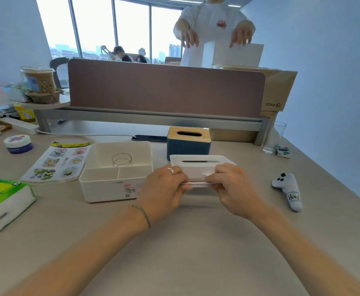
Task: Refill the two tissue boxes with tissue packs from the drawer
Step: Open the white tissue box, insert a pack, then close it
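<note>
View from a head camera, looking down at a pale worktop (196, 242). In the centre of the frame, two bare hands meet at the near edge of a white tissue box (200, 163) with a slot in its top. The left hand (164, 189) and the right hand (232, 186) are each pinched shut on the box's front rim or lid edge; whether the lid is being lifted or pressed down cannot be told.

Just behind it stands a second tissue box (188, 144), dark blue with a wooden slotted lid, untouched. At the lower left edge lies a green tissue pack (4, 201), well apart from both boxes. A white organiser tray (102, 189) sits just left of the hands.

Judging by looks, the white box is light, rigid plastic that may slide on the smooth worktop, so holding both ends of the lid suits it. The tissue pack should be soft, light and squashy; grip it across its short sides, since the film wrapper may be slippery.
</note>
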Motion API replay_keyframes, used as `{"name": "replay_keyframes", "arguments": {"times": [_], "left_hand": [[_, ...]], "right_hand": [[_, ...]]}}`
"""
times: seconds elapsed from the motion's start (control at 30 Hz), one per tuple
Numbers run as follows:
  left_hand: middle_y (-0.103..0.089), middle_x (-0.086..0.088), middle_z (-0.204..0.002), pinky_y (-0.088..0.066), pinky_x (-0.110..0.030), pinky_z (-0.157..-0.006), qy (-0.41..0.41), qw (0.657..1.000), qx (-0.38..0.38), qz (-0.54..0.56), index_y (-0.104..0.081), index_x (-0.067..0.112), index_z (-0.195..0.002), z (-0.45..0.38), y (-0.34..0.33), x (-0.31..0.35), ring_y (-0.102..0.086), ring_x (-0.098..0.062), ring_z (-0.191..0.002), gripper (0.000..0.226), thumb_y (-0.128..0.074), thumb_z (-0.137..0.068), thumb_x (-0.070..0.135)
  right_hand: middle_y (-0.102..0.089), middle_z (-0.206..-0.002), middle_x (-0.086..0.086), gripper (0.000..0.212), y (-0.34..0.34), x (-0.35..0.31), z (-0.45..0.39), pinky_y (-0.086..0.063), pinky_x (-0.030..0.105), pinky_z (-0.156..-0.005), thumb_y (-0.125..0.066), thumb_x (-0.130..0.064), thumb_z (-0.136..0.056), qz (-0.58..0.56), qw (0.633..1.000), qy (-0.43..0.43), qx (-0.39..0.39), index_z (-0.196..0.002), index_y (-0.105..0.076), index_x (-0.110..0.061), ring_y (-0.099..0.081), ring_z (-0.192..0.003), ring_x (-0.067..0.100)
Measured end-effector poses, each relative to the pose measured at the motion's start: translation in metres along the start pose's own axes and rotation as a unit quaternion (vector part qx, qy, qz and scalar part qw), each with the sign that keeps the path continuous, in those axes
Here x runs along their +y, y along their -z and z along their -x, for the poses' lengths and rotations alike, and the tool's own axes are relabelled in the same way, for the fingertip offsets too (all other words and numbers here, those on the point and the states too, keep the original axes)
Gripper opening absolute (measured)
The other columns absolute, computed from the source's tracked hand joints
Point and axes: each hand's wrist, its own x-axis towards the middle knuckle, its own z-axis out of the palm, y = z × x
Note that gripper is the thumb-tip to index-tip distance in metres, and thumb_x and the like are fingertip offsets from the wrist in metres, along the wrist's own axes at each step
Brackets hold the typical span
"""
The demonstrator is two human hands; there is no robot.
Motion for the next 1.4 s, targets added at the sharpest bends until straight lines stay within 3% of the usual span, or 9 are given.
{"name": "replay_keyframes", "arguments": {"times": [0.13, 0.27, 0.43, 0.67, 0.77, 0.9, 1.03, 1.17, 1.4], "left_hand": [[-0.066, 0.0, -0.084, -0.044, -0.028, -0.059, -0.003, 0.999, -0.034, 0.013, -0.073, 0.014, -0.085, -0.002, -0.029, 0.009, -0.061, -0.022, -0.076, 0.015, -0.071, -0.087, 0.029], [-0.066, -0.002, -0.089, -0.047, -0.033, -0.064, 0.006, 0.997, -0.068, 0.021, -0.072, 0.014, -0.09, -0.003, -0.048, 0.014, -0.061, -0.025, -0.081, 0.018, -0.065, -0.092, 0.031], [-0.065, -0.003, -0.091, -0.05, -0.037, -0.076, 0.02, 0.992, -0.118, 0.035, -0.07, 0.015, -0.092, -0.002, -0.062, 0.016, -0.058, -0.024, -0.087, 0.021, -0.058, -0.095, 0.032], [-0.061, 0.008, -0.088, -0.046, -0.027, -0.077, 0.045, 0.987, -0.15, 0.03, -0.071, 0.024, -0.092, 0.006, -0.07, 0.016, -0.053, -0.011, -0.085, 0.019, -0.061, -0.092, 0.04], [-0.061, 0.009, -0.087, -0.047, -0.027, -0.076, 0.047, 0.986, -0.155, 0.028, -0.07, 0.025, -0.091, 0.006, -0.07, 0.017, -0.053, -0.011, -0.084, 0.019, -0.06, -0.092, 0.041], [-0.063, 0.008, -0.101, -0.05, -0.028, -0.08, 0.049, 0.989, -0.141, 0.024, -0.068, 0.027, -0.104, 0.007, -0.063, 0.019, -0.057, -0.012, -0.093, 0.026, -0.055, -0.092, 0.047], [-0.057, 0.003, -0.126, -0.047, -0.032, -0.095, 0.085, 0.991, -0.1, 0.004, -0.056, 0.027, -0.13, 0.001, -0.046, 0.016, -0.055, -0.017, -0.109, 0.039, -0.049, -0.096, 0.046], [-0.051, 0.0, -0.139, -0.037, -0.034, -0.107, 0.124, 0.988, -0.082, -0.046, -0.049, 0.027, -0.138, -0.001, -0.021, 0.001, -0.049, -0.018, -0.124, 0.045, -0.044, -0.098, 0.048], [-0.053, -0.002, -0.136, -0.036, -0.035, -0.107, 0.144, 0.982, -0.062, -0.104, -0.05, 0.026, -0.138, 0.019, 0.037, -0.035, -0.047, -0.021, -0.126, 0.047, -0.047, -0.097, 0.047]], "right_hand": [[-0.06, -0.073, 0.001, 0.02, -0.011, 0.022, 0.023, -0.048, 0.039, -0.057, -0.065, -0.008, -0.078, -0.01, 1.0, -0.018, 0.006, -0.09, -0.078, -0.018, -0.057, -0.072, 0.025], [-0.06, -0.072, 0.002, 0.02, -0.02, 0.036, 0.036, -0.049, 0.036, -0.058, -0.067, -0.006, -0.076, -0.022, 0.999, -0.031, -0.002, -0.089, -0.078, -0.016, -0.058, -0.07, 0.026], [-0.069, -0.086, -0.001, 0.031, -0.032, 0.048, 0.049, -0.053, 0.035, -0.071, -0.07, -0.006, -0.075, -0.033, 0.996, -0.077, -0.021, -0.103, -0.075, -0.019, -0.062, -0.081, 0.023], [-0.07, -0.092, -0.006, 0.026, -0.038, 0.049, 0.066, -0.046, 0.028, -0.074, -0.073, -0.021, -0.079, -0.034, 0.991, -0.122, -0.045, -0.105, -0.074, -0.023, -0.062, -0.09, 0.019], [-0.068, -0.093, -0.007, 0.025, -0.039, 0.049, 0.068, -0.051, 0.034, -0.074, -0.07, -0.026, -0.081, -0.033, 0.99, -0.126, -0.046, -0.106, -0.073, -0.024, -0.06, -0.092, 0.019], [-0.064, -0.101, -0.009, 0.029, -0.032, 0.043, 0.063, -0.051, 0.035, -0.079, -0.059, -0.038, -0.086, -0.039, 0.992, -0.118, -0.029, -0.109, -0.072, -0.026, -0.057, -0.098, 0.016], [-0.065, -0.124, -0.006, 0.04, -0.029, 0.029, 0.047, -0.047, 0.033, -0.097, -0.06, -0.037, -0.087, -0.056, 0.991, -0.121, -0.016, -0.127, -0.063, -0.028, -0.056, -0.115, 0.015], [-0.051, -0.145, -0.011, 0.058, -0.034, 0.008, 0.02, -0.037, 0.039, -0.113, -0.065, -0.042, -0.088, -0.068, 0.986, -0.146, -0.037, -0.142, -0.045, -0.038, -0.046, -0.131, 0.014], [-0.049, -0.147, -0.008, 0.063, -0.049, -0.049, -0.036, -0.036, 0.035, -0.11, -0.063, -0.044, -0.089, -0.099, 0.992, -0.07, -0.021, -0.147, -0.039, -0.035, -0.044, -0.134, 0.015]]}}
